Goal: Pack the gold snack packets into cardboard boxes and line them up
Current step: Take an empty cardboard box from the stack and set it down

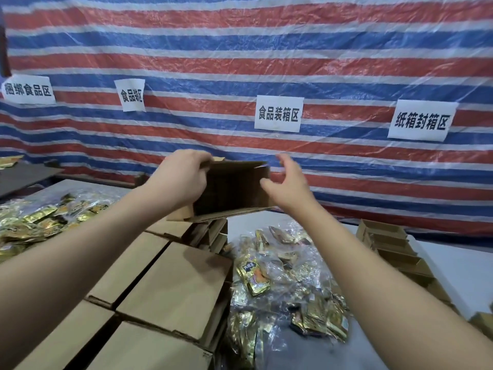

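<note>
Above the rows of closed boxes, the left hand grips an open cardboard box by its left wall while the right hand hovers beside it, fingers loosely spread, gold packets heaped on the table below.

Open box: between your hands, held up by your left hand at its left wall; your right hand is just beside its right wall.
Closed boxes: below your left hand, in rows running toward you.
Packets: on the table, below your right hand, right of those boxes.
More packets: left of your left arm.
Box row: right of your right arm.
Signs: on the tarp behind both hands.
</note>
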Demonstrator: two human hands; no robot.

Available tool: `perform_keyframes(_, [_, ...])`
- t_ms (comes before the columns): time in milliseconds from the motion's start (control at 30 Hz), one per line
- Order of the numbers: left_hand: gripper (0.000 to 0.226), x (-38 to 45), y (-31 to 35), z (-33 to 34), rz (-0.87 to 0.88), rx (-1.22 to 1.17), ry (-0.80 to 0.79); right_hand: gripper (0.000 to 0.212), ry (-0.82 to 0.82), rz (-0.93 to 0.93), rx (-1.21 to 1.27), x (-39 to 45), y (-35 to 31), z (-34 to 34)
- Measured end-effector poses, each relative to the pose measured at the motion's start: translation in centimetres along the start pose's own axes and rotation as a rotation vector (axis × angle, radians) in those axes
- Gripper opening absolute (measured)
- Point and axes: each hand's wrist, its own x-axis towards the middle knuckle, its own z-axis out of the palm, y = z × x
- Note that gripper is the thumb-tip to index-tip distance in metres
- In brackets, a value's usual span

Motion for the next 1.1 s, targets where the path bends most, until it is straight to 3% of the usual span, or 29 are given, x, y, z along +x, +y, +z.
perform_keyframes(133, [0.028,0.5,5.6,-0.9,0.13,-0.157,-0.039,0.061,0.068,-0.106,-0.195,0.2,-1.3,-6.9])
perform_keyframes(300, [0.027,1.8,11.9,2.9,0.188,-0.268,-0.173,0.007,0.054,-0.065,-0.452,-2.3,1.4,-15.5])
perform_keyframes(500, [0.015,-0.8,18.5,12.6,0.045,-0.502,-0.473,0.018,-0.018,0.129,-0.597,-8.7,11.0,-20.3])
perform_keyframes(567, [0.007,-3.0,19.8,16.8,0.005,-0.502,-0.54,0.018,-0.041,0.203,-0.604,-11.5,15.0,-20.3])
perform_keyframes(733, [0.025,-11.3,19.7,26.1,-0.117,-0.47,-0.663,0.016,-0.168,0.365,-0.585,-19.0,24.2,-17.2])
perform_keyframes(867, [0.021,-17.8,17.5,31.2,-0.237,-0.429,-0.795,0.012,-0.279,0.453,-0.549,-24.8,29.9,-13.2])
perform_keyframes(1100, [0.013,-24.4,14.5,36.4,-0.338,-0.414,-0.806,0.012,-0.362,0.495,-0.503,-29.5,34.8,-8.7])
